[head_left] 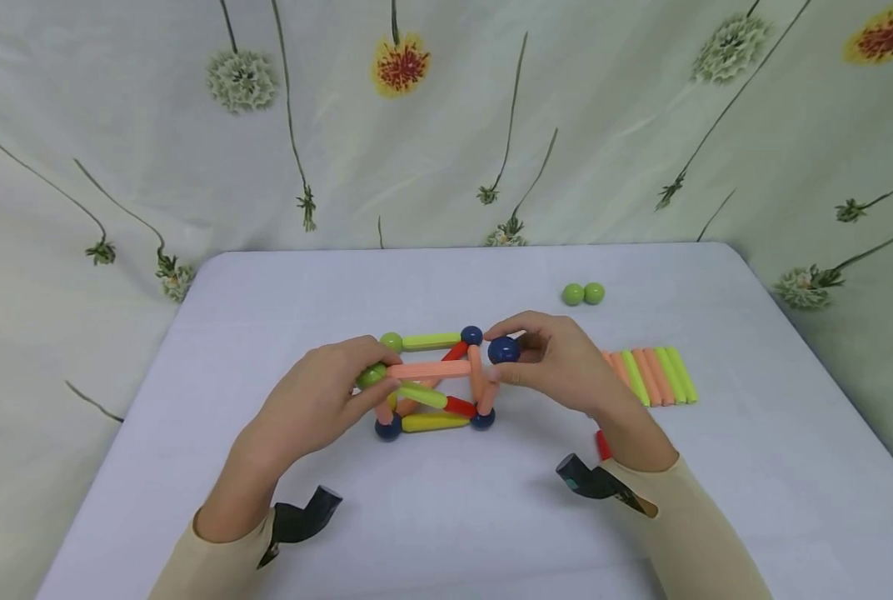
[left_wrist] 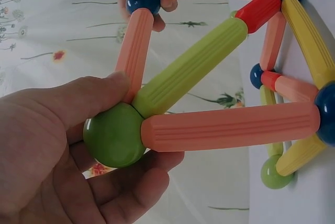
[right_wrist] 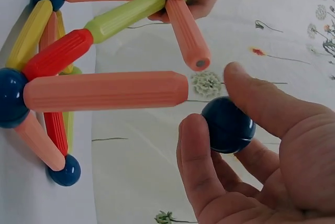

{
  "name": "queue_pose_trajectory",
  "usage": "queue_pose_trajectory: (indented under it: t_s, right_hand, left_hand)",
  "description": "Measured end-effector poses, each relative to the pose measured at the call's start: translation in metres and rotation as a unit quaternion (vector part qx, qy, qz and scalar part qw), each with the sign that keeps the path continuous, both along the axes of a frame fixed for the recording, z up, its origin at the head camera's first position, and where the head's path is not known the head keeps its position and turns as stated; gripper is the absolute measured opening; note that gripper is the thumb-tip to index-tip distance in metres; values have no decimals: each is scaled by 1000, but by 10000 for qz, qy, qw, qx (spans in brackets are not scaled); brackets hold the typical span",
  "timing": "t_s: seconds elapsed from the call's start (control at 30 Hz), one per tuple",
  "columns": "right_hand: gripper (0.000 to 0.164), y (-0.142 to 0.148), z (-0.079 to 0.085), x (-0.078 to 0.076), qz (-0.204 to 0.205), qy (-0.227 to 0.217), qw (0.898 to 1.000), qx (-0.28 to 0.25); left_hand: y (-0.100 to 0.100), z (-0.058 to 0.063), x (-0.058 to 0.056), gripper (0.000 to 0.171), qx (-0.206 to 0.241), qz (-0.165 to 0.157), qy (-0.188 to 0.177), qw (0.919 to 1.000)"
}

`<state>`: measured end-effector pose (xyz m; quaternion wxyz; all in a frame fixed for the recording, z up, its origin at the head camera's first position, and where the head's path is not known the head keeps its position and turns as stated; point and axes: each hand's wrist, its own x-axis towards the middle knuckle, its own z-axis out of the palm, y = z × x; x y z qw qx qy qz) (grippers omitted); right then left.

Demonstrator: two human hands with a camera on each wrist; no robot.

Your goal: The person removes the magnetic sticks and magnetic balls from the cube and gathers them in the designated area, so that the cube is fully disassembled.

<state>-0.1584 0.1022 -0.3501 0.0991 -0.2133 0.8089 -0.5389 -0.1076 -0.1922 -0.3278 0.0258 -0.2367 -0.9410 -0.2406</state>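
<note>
The ball-and-rod frame is set on the white table in front of the person, its base balls, e.g. the near-left blue ball and near-right blue ball, spaced by a yellow rod. The raised green ball is gripped between thumb and fingers by the left hand, probably to steady that corner, since three rods meet there: a salmon upright, a light green rod and a salmon top rod. The light green rod is joined end to end with a red rod, presumably so the longer diagonal is spanned down to the near-right blue ball. A loose blue ball is pinched in the right hand, beside the free ends of the salmon top rod and the right salmon upright; a small gap is seen in the right wrist view. Its side toward the rods is left mostly uncovered, likely for contact; a grey tip, probably a magnet, is shown on the top rod. Hands are apart, across the frame. Spare rods are lined up at right, seemingly for easy picking; two green balls are placed touching behind.
</note>
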Motion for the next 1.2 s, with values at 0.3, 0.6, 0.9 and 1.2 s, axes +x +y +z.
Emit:
queue_pose_trajectory:
  t_s: [0.3, 0.6, 0.9, 1.2]
  right_hand:
    - [34, 40, 4, -23, -769, 477, 9953, 338]
    - [51, 112, 2, -73, -1946, -131, 9643, 1793]
    - [49, 145, -31, -122, -1965, -629, 9337, 2927]
    - [42, 147, -52, -159, -1731, -893, 9213, 3367]
  left_hand:
    - [0, 0, -2, 26, -98, 27, 78, 9999]
    - [1, 1, -4, 26, -110, 20, 15, 9999]
    - [1, 7, 0, 24, -150, 104, -105, 9998]
    - [3, 4, -1, 22, -119, 129, -223, 9996]
